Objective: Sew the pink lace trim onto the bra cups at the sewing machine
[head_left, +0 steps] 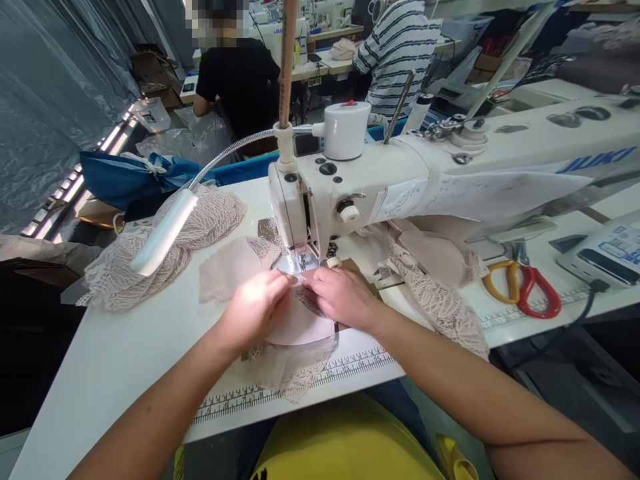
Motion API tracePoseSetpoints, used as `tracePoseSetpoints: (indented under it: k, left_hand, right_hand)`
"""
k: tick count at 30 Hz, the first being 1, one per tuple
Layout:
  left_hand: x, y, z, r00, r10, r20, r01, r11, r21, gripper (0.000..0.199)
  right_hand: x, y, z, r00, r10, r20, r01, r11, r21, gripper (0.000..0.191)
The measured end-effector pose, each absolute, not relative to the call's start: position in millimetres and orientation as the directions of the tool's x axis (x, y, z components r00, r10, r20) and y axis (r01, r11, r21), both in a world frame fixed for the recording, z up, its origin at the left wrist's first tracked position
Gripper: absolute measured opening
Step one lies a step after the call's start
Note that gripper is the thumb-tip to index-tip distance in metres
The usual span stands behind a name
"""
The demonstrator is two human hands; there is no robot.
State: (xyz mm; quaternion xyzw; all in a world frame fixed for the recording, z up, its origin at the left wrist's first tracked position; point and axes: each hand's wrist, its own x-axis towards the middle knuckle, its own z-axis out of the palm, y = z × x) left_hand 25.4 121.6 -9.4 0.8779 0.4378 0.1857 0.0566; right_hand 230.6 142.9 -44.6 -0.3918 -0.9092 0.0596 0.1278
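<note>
Beyond the far edge of the bench (120, 353), two people sat at other work tables, one in a black top (237, 87), one in a striped shirt (400, 57), with grey sheeting (55, 87) hanging at the left. The bench's smooth white top reached its near left corner, leaving room between the left edge and the left forearm; ruler markings (360, 362) followed the near edge. A hard, glossy white sewing machine (350, 180) spanned the bench from the right, its head over the middle. Towards the far left corner lay rounded stacks of beige openwork lace (130, 267), overhung by a slim white lamp (167, 230). More lace (445, 310) lay bunched right of the machine head, drooping at the near edge. By the needle, the pale fabric piece (300, 327), smooth with a curved edge, lay before the presser foot, sheer lace-edged material spreading beneath it. The left hand (255, 303) pinched its upper edge between thumb and fingers; the right hand (343, 293), fingers bent together, gripped it just beside. Scissors (525, 290) with one yellow and one red handle rested near the bench's right-hand near edge.
</note>
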Motion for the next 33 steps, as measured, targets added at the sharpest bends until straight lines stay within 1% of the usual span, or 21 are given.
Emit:
tracePoseSetpoints:
  k: [2, 4, 6, 13, 21, 27, 30, 33]
  left_hand:
    - [29, 114, -15, 0.629, 0.736, 0.249, 0.706, -0.675, 0.213, 0.026]
    - [31, 113, -24, 0.638, 0.726, 0.256, 0.712, -0.683, 0.164, 0.028]
    - [31, 117, -33, 0.632, 0.732, 0.254, 0.725, -0.675, 0.139, 0.030]
    - [23, 133, -37, 0.655, 0.731, 0.192, 0.721, -0.680, 0.129, 0.042]
    - [18, 146, -34, 0.708, 0.692, 0.140, 0.684, -0.721, 0.108, 0.047]
    - [12, 160, -32, 0.758, 0.647, 0.086, 0.638, -0.762, 0.108, 0.049]
    - [9, 164, -27, 0.788, 0.611, 0.078, 0.602, -0.790, 0.115, 0.044]
    - [7, 162, -21, 0.788, 0.606, 0.108, 0.597, -0.795, 0.102, 0.038]
  right_hand:
    - [231, 143, -47, -0.654, 0.728, 0.206, 0.704, 0.685, -0.187, 0.024]
    - [231, 144, -48, -0.648, 0.728, 0.225, 0.709, 0.684, -0.170, 0.024]
    - [231, 144, -49, -0.638, 0.733, 0.234, 0.721, 0.676, -0.154, 0.023]
    - [229, 146, -46, -0.599, 0.772, 0.212, 0.770, 0.628, -0.113, 0.018]
    - [228, 147, -47, -0.577, 0.787, 0.216, 0.785, 0.608, -0.119, 0.019]
    - [227, 148, -38, -0.559, 0.814, 0.154, 0.797, 0.579, -0.169, 0.022]
    - [229, 149, -38, -0.569, 0.808, 0.151, 0.780, 0.589, -0.214, 0.025]
    - [233, 150, -42, -0.551, 0.817, 0.170, 0.770, 0.576, -0.274, 0.027]
